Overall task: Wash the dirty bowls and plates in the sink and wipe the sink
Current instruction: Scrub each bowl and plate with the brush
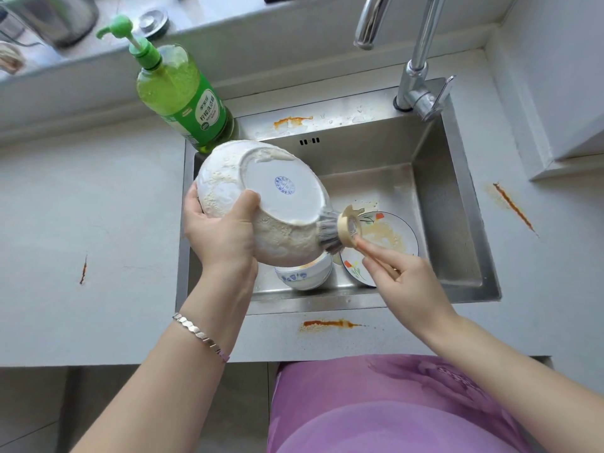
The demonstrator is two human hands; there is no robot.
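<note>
Bowl (261, 204) hangs foamy, base up, over the sink (454, 207), my left hand (222, 233) gripping its near side. My right hand (402, 273) pinches the brush (330, 232), bristles touching the bowl's lower right wall, handle running right and back toward me.

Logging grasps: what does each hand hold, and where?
Left hand grips the soapy bowl by its rim, thumb on base; right hand holds the brush by its handle.
</note>
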